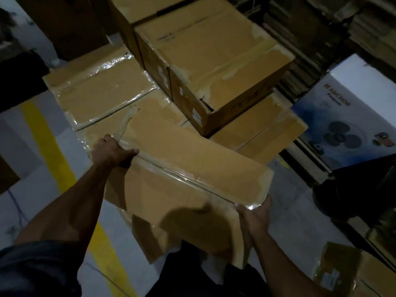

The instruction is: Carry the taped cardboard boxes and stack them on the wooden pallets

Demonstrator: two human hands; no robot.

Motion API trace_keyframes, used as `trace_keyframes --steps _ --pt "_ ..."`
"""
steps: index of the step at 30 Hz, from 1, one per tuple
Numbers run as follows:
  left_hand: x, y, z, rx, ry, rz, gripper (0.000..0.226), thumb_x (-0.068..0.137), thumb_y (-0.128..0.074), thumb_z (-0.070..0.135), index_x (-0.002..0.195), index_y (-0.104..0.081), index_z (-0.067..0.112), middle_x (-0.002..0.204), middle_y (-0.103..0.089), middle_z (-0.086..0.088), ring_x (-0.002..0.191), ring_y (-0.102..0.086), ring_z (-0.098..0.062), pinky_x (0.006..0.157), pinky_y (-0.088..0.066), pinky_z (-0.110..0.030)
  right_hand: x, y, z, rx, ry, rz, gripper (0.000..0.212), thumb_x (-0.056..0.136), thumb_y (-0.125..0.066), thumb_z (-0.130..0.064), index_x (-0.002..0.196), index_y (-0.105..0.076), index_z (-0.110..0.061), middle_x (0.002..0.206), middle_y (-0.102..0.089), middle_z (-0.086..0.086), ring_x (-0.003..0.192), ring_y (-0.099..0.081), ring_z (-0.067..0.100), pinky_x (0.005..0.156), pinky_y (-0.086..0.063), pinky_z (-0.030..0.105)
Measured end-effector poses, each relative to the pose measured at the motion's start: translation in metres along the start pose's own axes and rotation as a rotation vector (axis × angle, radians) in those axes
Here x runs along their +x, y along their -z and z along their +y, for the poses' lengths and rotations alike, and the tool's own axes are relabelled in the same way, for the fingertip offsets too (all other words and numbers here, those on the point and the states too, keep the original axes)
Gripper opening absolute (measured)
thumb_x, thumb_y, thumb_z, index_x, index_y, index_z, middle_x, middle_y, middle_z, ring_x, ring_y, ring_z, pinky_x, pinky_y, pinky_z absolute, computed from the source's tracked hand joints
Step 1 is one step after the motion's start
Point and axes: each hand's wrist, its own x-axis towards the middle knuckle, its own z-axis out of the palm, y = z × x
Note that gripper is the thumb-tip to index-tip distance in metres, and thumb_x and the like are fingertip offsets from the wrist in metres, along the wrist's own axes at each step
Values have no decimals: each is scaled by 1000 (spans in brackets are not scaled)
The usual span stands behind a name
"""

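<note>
Taped cardboard box (182, 181), tilted, held just before the stacked boxes (214, 50): my left hand (111, 151) grips its far-left corner, my right hand (255, 215) clasps its near-right corner.

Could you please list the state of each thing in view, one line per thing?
Held box: taped shut, tilted, carried by both hands.
Left hand: grips the box's far left corner.
Right hand: grips the box's near right corner.
Stacked boxes: taped shut, lying flat.
Upper box: taped, right corner flap gaping.
Fan carton: closed.
</note>
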Motion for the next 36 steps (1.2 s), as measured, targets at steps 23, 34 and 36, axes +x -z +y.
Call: trace_keyframes --steps 23,34,36 --pt "-174 -93 156 -273 415 60 91 57 -77 73 100 -57 -5 99 -63 -24 89 -64 -41 71 -56 -44 249 206 -164 -308 299 -375 93 75 -82 -16 148 -26 -27 118 -51 0 101 -50 20 87 -44 37" --pt "-133 -160 166 -427 348 -19 106 35 -55 98 80 -63 3 71 -66 -16 59 -67 -35 46 -57 -44 326 211 -217 -403 214 -369 78 74 -86 -15 134 -37 -10 119 -54 9 100 -55 25 79 -48 36" --pt "-138 -165 176 -457 360 -33 90 41 -66 90 75 -64 6 64 -67 -11 50 -67 -28 42 -56 -43 341 210 -228 -421 211 -379 59 79 -82 -9 120 -40 -11 96 -52 1 81 -53 15 62 -43 28"
